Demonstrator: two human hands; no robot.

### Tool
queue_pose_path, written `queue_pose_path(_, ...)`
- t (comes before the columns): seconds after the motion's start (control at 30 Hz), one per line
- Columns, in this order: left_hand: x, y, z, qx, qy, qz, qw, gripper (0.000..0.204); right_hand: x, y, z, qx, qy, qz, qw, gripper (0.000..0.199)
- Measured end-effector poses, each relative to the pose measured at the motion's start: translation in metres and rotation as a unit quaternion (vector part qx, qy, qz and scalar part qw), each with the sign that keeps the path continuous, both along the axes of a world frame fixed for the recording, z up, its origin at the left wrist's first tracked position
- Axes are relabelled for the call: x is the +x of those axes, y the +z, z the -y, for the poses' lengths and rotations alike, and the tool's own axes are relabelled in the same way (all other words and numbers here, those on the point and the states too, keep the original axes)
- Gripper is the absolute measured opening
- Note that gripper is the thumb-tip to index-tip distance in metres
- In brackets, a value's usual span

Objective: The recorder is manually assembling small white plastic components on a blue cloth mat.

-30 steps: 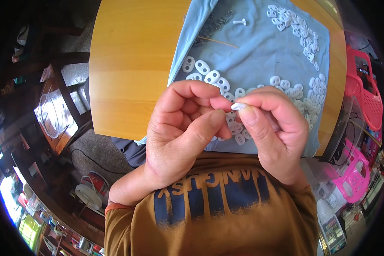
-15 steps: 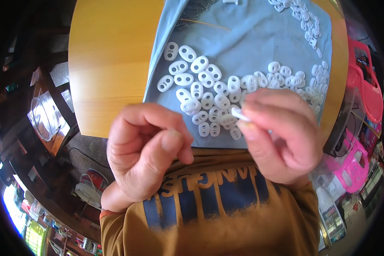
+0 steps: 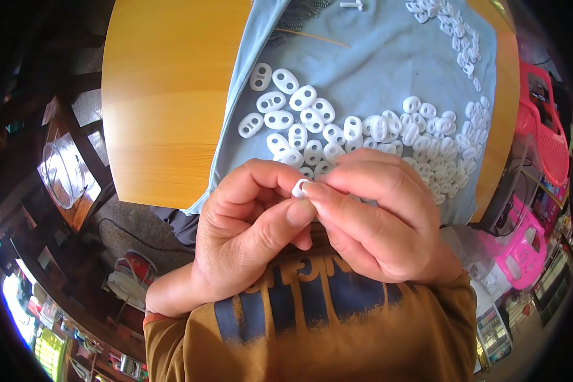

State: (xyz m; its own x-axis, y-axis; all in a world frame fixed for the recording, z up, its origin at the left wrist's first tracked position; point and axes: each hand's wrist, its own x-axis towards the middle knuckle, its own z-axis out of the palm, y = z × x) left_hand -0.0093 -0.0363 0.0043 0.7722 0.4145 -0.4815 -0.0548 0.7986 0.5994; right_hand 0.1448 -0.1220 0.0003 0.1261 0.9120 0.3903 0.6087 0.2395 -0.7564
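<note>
A small white plastic piece (image 3: pixel 300 188) is pinched where my two hands meet, just in front of my shirt. My left hand (image 3: pixel 251 232) has its thumb and curled forefinger closed against it. From the other side my right hand (image 3: pixel 382 219) grips the same piece between thumb and fingertips, hiding much of it. Beyond the hands, many white oval two-hole pieces (image 3: pixel 278 119) lie on a light blue cloth (image 3: pixel 363 70). They lie singly at the left and heap up toward the right; my right hand covers some of the nearer ones.
Under the cloth is a yellow wooden table (image 3: pixel 172 95). Smaller white pieces (image 3: pixel 458 38) lie at the far right. A thin brown stick (image 3: pixel 315 38) and a white part (image 3: pixel 351 5) are at the back. Pink plastic chairs (image 3: pixel 522 254) stand beyond the right edge.
My right hand has moved left with the white piece, and my left hand has shifted right to meet it. Both hands now hold the piece. The cloth's near edge looks slightly shifted.
</note>
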Motion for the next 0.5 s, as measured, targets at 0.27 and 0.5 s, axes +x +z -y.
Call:
queue_pose_path(0.27, -0.005, 0.002, -0.007, -0.013, 0.035, -0.010, 0.999, 0.011, 0.010, 0.020, -0.014, -0.083, -0.039, -0.057, 0.994, 0.017)
queue_pose_path(0.5, -0.008, 0.005, -0.006, 0.013, 0.042, -0.020, 0.999, 0.010, 0.016, 0.014, -0.033, -0.095, -0.059, 0.109, 0.988, 0.017)
